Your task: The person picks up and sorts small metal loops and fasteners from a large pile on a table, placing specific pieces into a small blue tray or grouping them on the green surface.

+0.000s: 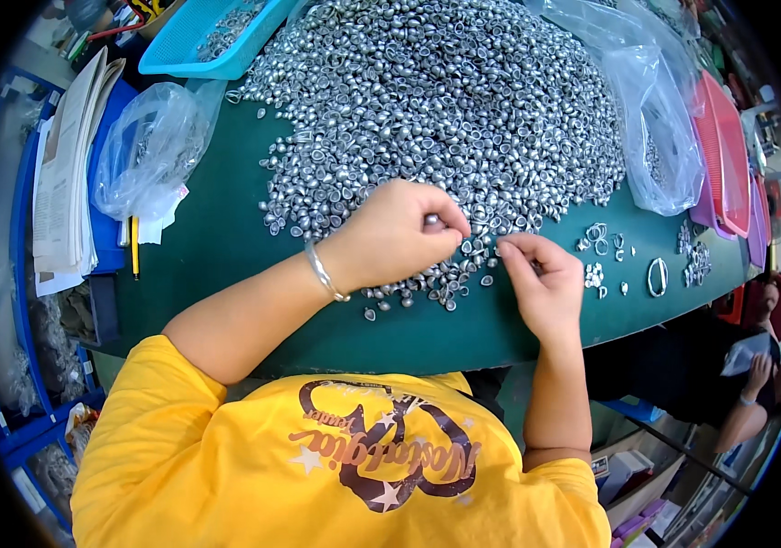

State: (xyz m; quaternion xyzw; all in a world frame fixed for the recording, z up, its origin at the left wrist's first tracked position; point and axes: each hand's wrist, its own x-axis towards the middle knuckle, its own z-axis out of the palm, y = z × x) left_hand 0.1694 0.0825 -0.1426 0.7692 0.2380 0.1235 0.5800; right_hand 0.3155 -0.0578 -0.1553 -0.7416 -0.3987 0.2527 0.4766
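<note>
silver-grey metal formed the main pile (445, 100): many small, rounded, cup-like pieces, heaped on the green table (180, 265) directly in front of me. this central position put the stock within reach of both arms.

left hand: my left hand (395, 228) was positioned over the near edge of the pile, back upward, fingers curled, thumb nearly meeting the index finger. a rounded silver piece (431, 219) showed between them; i judged it gripped, the narrow closure suiting so small a part.

right hand: my right hand (544, 283) was set at the right side of the near scatter, thumb and index finger close together, tips directed toward the left hand. i could not tell whether the tips held a piece. the facing position presumably let both hands serve one spot.

near scatter: loose pieces (445, 279) lay on my side of the pile, thinly spread, which probably made single parts easier to pick.

right side: small groups of parts (595, 274) and an oval ring (657, 277) lay apart from the pile, a spacing that likely prevented mixing.

containers: a light-blue basket (194, 68) stood at the far left of the pile, and a clear plastic bag (637, 82) lay along its right flank, both outside the span of my hands.
</note>
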